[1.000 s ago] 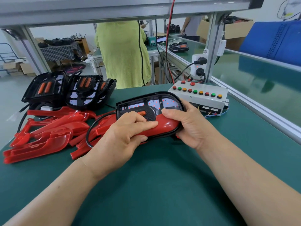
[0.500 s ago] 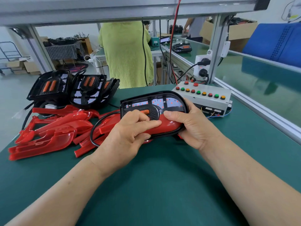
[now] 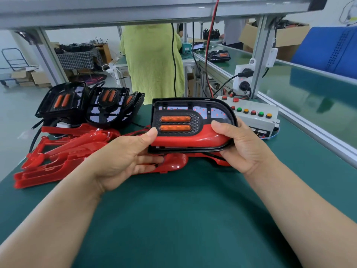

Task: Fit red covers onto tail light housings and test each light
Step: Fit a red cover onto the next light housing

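Two sets of fingers (image 3: pixel 222 127) grasp the tail light housing (image 3: pixel 193 111) by its ends: left hand (image 3: pixel 125 157) pinching, right hand (image 3: pixel 245 147) wrapped round. It is held above the worktop (image 3: pixel 173 219), long axis left to right, with the red cover (image 3: pixel 185 139) along its near edge. The button box (image 3: pixel 257 117) (no legible lettering) sits by the far right edge, nearer the right hand.

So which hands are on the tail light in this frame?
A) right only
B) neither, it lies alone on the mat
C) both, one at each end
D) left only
C: the left hand pinches the left end of the tail light, thumb on top and fingers beneath, while the right hand grips its rounded right end.
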